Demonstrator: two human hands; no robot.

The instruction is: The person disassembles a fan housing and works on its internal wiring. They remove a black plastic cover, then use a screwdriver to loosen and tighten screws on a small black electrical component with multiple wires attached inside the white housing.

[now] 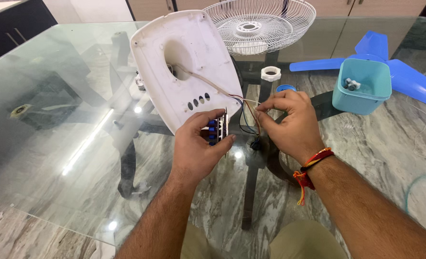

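Observation:
My left hand [198, 144] grips a small switch block with blue push buttons [216, 129] just below the white plastic fan base [174, 62], which lies tilted on the glass table [54, 120]. My right hand [289, 124] pinches thin coloured wires [247, 115] that run from the switch block up into the base. A small dark part [256, 144] hangs from the wires under my right hand. The base has an oval opening and a row of small slots near its lower edge.
A white wire fan guard [258, 24] stands behind the base. Blue fan blades [395, 67] lie at the far right beside a teal plastic tub [361, 88] with small parts inside. A white ring nut [271, 73] and a blue cap [285, 88] sit mid-table.

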